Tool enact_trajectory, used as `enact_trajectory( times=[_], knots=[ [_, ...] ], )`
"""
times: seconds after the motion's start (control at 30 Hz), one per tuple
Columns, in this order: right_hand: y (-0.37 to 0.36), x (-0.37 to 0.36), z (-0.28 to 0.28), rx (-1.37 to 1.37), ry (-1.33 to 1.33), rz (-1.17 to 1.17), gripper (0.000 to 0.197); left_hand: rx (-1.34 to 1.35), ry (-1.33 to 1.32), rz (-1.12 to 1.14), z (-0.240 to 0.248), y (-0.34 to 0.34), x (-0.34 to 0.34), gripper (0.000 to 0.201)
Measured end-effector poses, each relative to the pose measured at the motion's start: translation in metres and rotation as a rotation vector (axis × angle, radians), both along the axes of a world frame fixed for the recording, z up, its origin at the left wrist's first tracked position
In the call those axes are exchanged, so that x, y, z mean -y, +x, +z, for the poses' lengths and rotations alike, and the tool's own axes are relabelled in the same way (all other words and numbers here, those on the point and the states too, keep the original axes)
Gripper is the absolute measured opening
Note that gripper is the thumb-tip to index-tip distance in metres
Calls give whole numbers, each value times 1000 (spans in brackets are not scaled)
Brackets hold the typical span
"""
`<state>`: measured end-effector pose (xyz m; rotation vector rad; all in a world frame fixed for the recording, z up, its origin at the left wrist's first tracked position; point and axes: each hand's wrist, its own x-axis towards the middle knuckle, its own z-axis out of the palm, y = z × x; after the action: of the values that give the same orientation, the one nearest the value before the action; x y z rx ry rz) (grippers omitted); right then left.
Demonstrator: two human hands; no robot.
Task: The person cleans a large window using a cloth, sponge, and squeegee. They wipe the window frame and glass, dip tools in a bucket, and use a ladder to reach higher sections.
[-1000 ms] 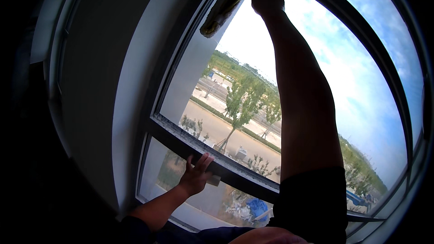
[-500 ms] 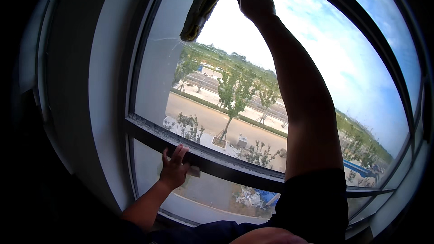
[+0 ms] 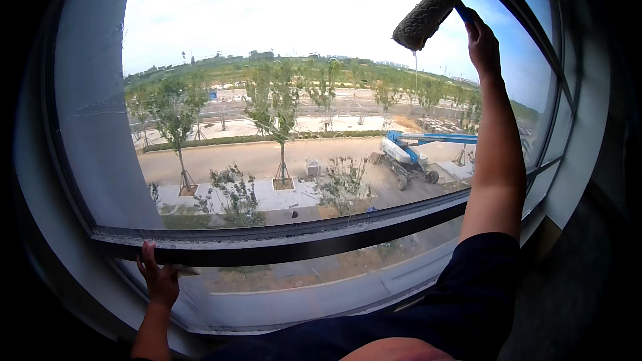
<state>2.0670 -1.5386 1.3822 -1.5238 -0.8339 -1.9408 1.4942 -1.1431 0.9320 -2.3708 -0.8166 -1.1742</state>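
High at the right, my right hand [image 3: 484, 48] is closed round the blue handle of a window washer [image 3: 438, 10]. Its long dark fuzzy sleeve slants across the upper part of the window pane [image 3: 321, 33], with its upper end by the dark frame. Thin wet streaks show on the glass. At the lower left, my left hand [image 3: 159, 279] rests its fingers against the dark window rail [image 3: 294, 253]. A small pale flat piece [image 3: 187, 271] juts out from that hand, below the rail; its kind cannot be made out.
A lower glass pane [image 3: 267, 284] lies under the rail. Dark upright frame bars [image 3: 565, 87] stand at the right, and a pale wall edge [image 3: 50, 227] curves at the left. Outside, beyond the glass, are trees, a road and a blue-and-white boom lift [image 3: 404, 157].
My right hand has swept the window washer from the left side of the pane to its upper right. The view has swung right and levelled. My left hand stays at the rail.
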Motion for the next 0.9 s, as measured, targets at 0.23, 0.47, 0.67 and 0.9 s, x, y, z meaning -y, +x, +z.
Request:
enact_trajectory(
  times=[0.23, 0.47, 0.67, 0.9],
  knots=[
    [130, 136, 4, -375, 132, -199, 39, 20, 29, 45, -2, 20, 6, 44],
    [160, 165, -230, -1212, 532, 349, 28, 134, -101, 3, -5, 17, 4, 54],
    [128, 160, -291, -1405, 861, 807, 32, 24, 31, 1, 2, 20, 6, 29],
    [26, 39, -176, -1044, 838, 1732, 36, 74, 61, -80, 0, 21, 1, 15]
  ],
)
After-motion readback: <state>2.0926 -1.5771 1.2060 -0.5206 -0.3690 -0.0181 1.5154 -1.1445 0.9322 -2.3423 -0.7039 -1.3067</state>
